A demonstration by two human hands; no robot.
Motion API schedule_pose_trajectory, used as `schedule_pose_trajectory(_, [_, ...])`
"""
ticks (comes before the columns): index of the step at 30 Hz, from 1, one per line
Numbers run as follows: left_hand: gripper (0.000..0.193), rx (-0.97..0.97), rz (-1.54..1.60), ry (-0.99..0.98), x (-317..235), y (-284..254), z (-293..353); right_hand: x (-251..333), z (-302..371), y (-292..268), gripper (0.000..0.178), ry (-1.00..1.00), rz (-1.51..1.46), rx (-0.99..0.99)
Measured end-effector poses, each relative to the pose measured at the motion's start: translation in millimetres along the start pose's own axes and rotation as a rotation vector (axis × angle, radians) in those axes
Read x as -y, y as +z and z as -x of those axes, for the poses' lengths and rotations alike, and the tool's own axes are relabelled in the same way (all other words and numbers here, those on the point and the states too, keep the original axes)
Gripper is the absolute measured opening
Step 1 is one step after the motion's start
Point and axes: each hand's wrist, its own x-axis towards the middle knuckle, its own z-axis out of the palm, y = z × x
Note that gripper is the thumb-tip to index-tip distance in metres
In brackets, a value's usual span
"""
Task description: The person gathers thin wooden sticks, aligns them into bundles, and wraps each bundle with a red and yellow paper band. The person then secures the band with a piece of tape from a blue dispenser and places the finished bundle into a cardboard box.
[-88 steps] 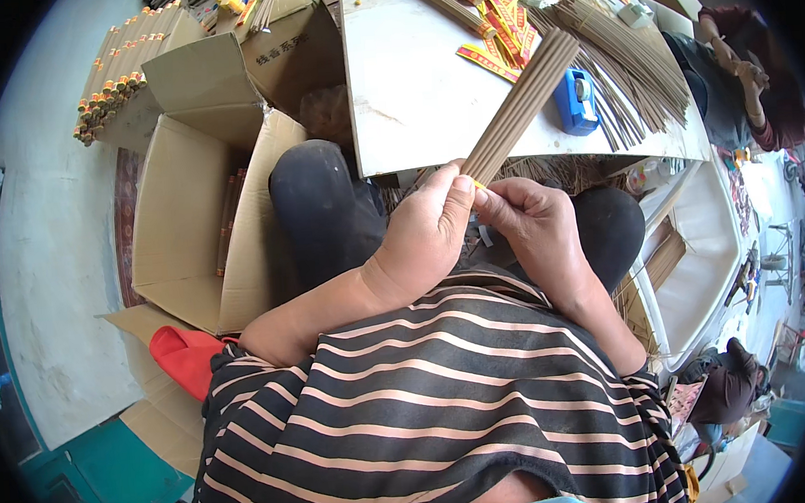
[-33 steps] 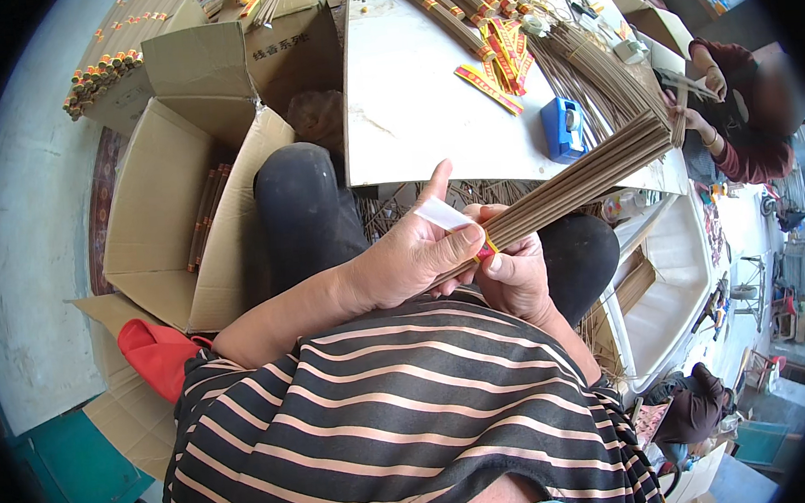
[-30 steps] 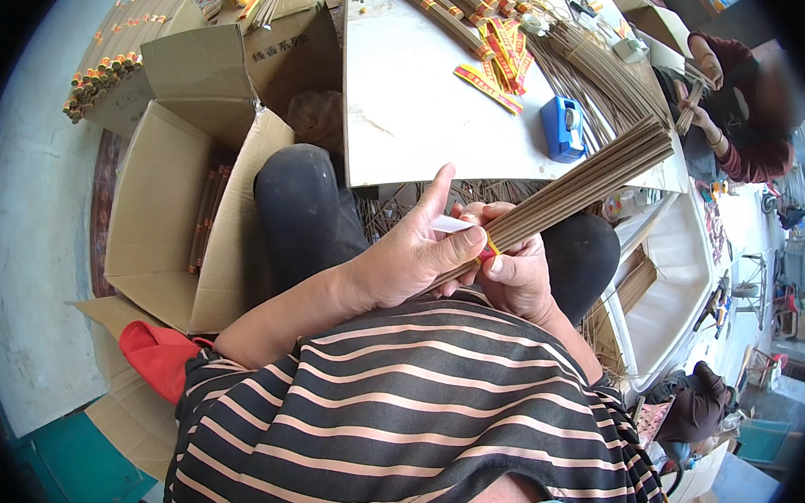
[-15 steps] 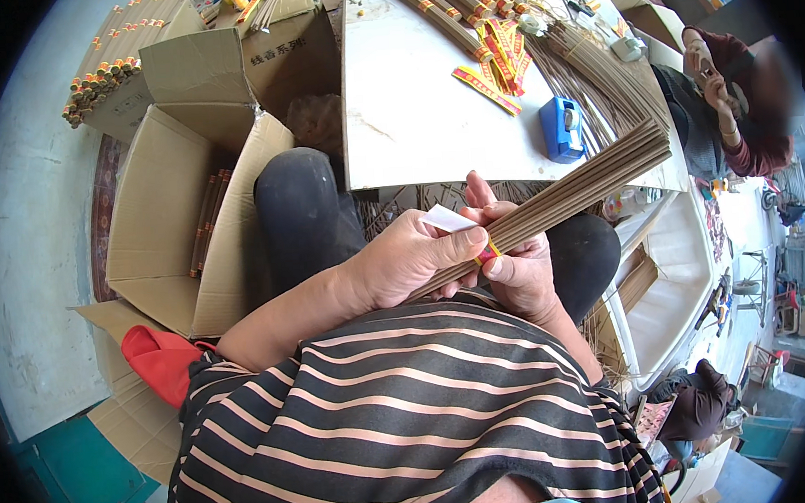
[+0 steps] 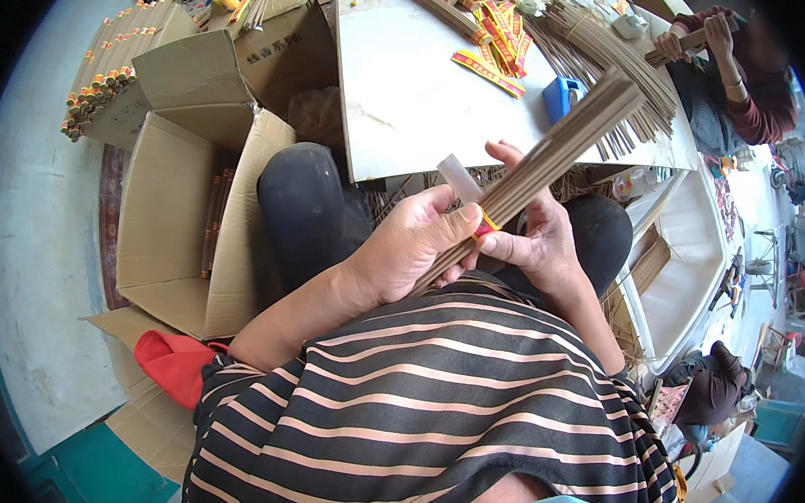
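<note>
A bundle of brown incense sticks (image 5: 562,149) lies slantwise across my lap, its far end up to the right and slightly blurred. My left hand (image 5: 420,238) is closed round its lower part, thumb on a narrow red-and-yellow paper band (image 5: 485,226). A whitish translucent strip (image 5: 459,178) sticks up from the band beside my left fingers. My right hand (image 5: 542,243) grips the bundle from the other side. Its thumb presses near the band, one finger points upward, and the other fingers are partly hidden behind the sticks.
Ahead stands a white table (image 5: 412,113) with loose red-and-yellow paper bands (image 5: 505,42), a blue tape dispenser (image 5: 561,97) and loose incense sticks (image 5: 612,54). An open cardboard box (image 5: 164,201) at left holds several banded bundles. A co-worker (image 5: 746,74) holds sticks at the right.
The bundle has turned a little steeper. My right fingers have spread more, and the whitish strip now stands more upright. The co-worker's hands have moved up with sticks now showing in them.
</note>
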Motion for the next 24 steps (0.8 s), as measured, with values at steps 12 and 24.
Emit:
schedule_pose_trajectory(12, [0.033,-0.053,-0.028,-0.033,2.0,-4.5,-1.1,6.5,6.8,-2.3,0.021,-0.014,-0.073,0.002])
schedule_pose_trajectory(24, [0.030,-0.036,-0.018,-0.044,0.6,-2.8,0.0,8.5,6.3,-2.4,0.024,0.072,-0.216,0.006])
